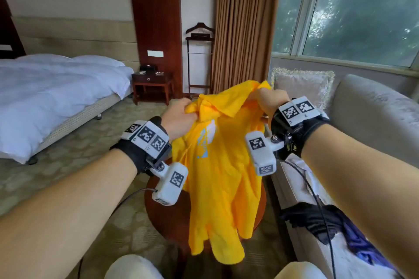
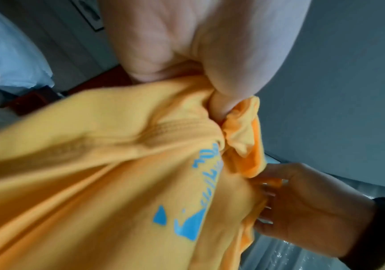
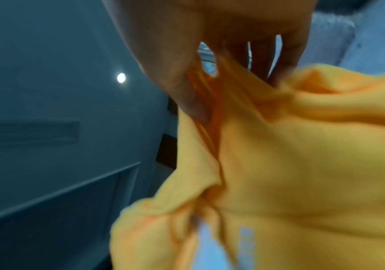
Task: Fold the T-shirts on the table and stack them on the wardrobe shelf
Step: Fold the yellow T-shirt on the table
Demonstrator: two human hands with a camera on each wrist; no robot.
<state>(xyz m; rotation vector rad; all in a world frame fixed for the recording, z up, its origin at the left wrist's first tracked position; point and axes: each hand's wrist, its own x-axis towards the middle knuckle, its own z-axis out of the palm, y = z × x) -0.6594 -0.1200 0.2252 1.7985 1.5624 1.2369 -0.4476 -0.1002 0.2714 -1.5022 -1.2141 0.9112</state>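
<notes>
— Where's the yellow T-shirt (image 1: 223, 165)?
— Hanging below your grip, over the round table (image 1: 167, 215). Left hand (image 1: 179, 118) and right hand (image 1: 271, 99) clench its collar area.
— Handling?
— Probably light, limp; hold the shoulders.

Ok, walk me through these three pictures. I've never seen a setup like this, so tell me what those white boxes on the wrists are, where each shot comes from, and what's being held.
No robot here: a person works with bare hands. The white boxes with black-and-white squares are cameras strapped to each wrist.

The wide room picture comes from a camera on the person's head, looking down at both arms. The other two are close-ups from the wrist cameras, looking along each hand.

The left hand and the right hand each grip the top of a yellow T-shirt with a blue print. It hangs unfolded over a small round wooden table. The left wrist view shows that hand's fingers bunching the cloth. More clothes lie on the sofa at the right.
</notes>
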